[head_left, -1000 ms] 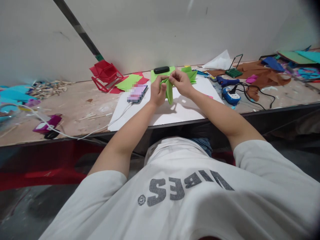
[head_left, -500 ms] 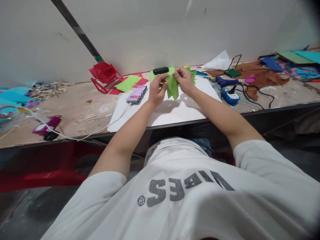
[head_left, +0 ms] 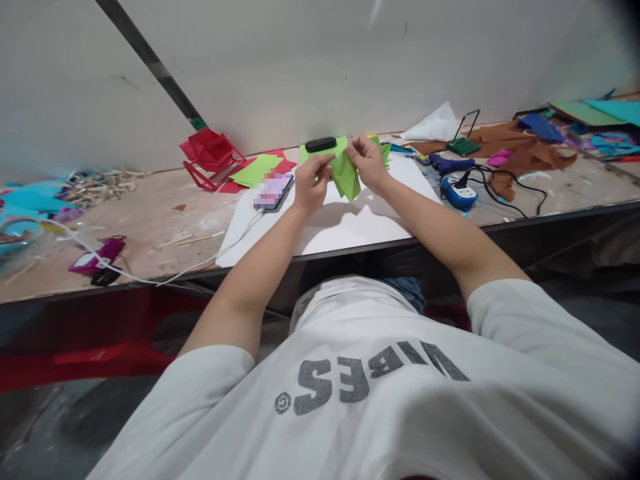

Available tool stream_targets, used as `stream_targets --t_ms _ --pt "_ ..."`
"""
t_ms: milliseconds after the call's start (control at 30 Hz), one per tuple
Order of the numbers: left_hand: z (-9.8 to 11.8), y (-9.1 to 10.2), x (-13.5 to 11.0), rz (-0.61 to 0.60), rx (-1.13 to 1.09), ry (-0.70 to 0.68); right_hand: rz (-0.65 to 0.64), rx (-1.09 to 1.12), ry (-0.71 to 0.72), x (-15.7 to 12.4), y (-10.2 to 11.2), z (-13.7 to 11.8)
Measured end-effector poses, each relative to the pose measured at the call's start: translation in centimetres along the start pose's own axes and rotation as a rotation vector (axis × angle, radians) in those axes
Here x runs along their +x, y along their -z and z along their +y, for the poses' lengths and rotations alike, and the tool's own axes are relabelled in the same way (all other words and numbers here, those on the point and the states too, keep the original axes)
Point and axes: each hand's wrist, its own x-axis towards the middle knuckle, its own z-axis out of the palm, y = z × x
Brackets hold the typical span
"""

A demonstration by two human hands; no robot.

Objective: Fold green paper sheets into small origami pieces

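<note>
Both my hands hold one folded green paper piece (head_left: 347, 177) up over the white sheet (head_left: 330, 223) on the workbench. My left hand (head_left: 309, 185) pinches its left upper edge with closed fingers. My right hand (head_left: 369, 163) grips its right upper corner, fingers curled. The paper's pointed lower end hangs down between the hands, above the sheet and not touching it.
A phone (head_left: 273, 190) with a white cable lies left of the hands. Behind are green and red paper sheets (head_left: 256, 169), a black case (head_left: 321, 144) and a red paper chair (head_left: 210, 155). Right: a blue glue gun (head_left: 453, 163), a blue plug block (head_left: 459, 191), brown scraps. Left: wooden sticks, a purple tool (head_left: 97, 254).
The green paper has opened wider and swung to the right between my hands. Both hands have shifted slightly away from me and kept their hold.
</note>
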Motion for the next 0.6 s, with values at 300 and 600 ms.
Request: stream_targets --t_ms 300,600 --pt "-0.9 -0.4 0.1 0.029 0.021 -0.023 0.058 -0.034 0.023 0.1 -0.1 0.8" --pt "-2.1 -0.6 -0.3 -0.016 -0.017 -0.010 0.044 -0.038 0.026 0.4 0.1 1.7"
